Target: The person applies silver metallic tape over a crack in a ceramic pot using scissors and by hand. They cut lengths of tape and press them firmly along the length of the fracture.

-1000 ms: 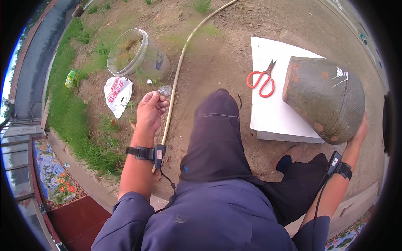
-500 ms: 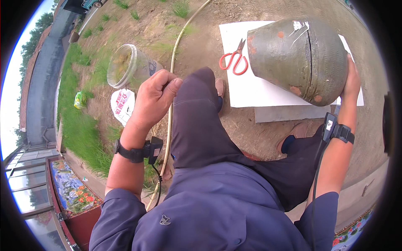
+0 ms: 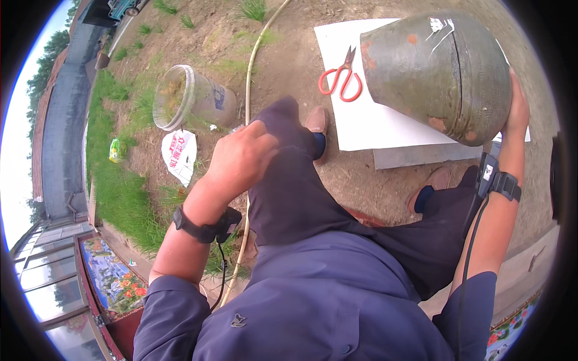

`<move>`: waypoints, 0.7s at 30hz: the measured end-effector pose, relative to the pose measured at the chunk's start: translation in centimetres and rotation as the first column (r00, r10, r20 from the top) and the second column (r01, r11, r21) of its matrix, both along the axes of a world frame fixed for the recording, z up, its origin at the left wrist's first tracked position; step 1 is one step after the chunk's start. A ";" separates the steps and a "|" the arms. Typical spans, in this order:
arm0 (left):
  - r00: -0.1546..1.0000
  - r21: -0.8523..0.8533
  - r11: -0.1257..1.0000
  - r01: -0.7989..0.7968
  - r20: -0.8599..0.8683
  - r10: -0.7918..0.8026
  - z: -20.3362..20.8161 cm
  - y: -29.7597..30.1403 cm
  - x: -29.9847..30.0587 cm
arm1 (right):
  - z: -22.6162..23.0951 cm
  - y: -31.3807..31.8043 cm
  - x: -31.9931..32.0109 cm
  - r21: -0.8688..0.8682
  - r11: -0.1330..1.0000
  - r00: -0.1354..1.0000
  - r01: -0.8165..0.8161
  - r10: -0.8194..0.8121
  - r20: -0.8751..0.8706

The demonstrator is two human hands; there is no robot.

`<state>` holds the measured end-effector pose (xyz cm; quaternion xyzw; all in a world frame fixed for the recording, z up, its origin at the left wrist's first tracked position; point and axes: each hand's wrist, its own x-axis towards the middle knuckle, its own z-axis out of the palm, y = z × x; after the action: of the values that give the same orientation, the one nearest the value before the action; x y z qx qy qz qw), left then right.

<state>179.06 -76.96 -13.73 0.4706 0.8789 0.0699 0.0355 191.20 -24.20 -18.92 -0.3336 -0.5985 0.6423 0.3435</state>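
A large dark-green glazed jar lies on its side on a white sheet. A long dark crack runs across its body, with white streaks near the crack's far end and several reddish-brown patches. My right hand holds the jar's rounded right end, its fingers partly hidden. At the left, my left hand rests by my knee with curled fingers; whether anything is inside them is hidden. Red-handled scissors lie on the sheet, left of the jar, their blades pointing away from me.
A grey board shows under the sheet's near edge. A pale hose crosses the ground left of my leg. Beyond it are a translucent bucket on its side, a white bag, a green packet and grass.
My left hand has moved right and down onto my leg near the knee. The jar and sheet have shifted slightly right in view, with my right hand still on the jar.
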 end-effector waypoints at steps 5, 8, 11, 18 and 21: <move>0.998 -0.165 0.986 0.014 -0.056 -0.024 0.1 0.5 -0.1 | -0.1 -0.2 -0.2 -0.004 1.000 1.000 0.002 -0.002 -0.019; 0.998 -0.099 0.995 -0.013 -0.063 0.007 0.7 1.1 -0.3 | -0.4 0.3 -0.1 0.021 1.000 1.000 0.001 0.000 -0.014; 0.994 0.076 0.991 -0.111 -0.011 0.113 1.7 1.4 -0.7 | -0.3 0.0 0.0 0.028 1.000 0.999 -0.010 0.011 -0.031; 0.970 0.305 0.922 -0.238 0.035 0.239 4.7 2.0 -1.5 | -0.2 -0.2 -0.3 0.003 0.999 0.997 -0.038 0.038 -0.061; 0.970 0.445 0.863 -0.239 0.066 0.235 6.5 2.4 -2.5 | -0.3 0.2 -0.2 0.007 0.999 0.998 -0.039 0.040 -0.039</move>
<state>176.59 -74.59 -7.26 0.3541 0.8896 0.2773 -0.0791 191.04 -24.03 -19.25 -0.3079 -0.6002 0.6535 0.3434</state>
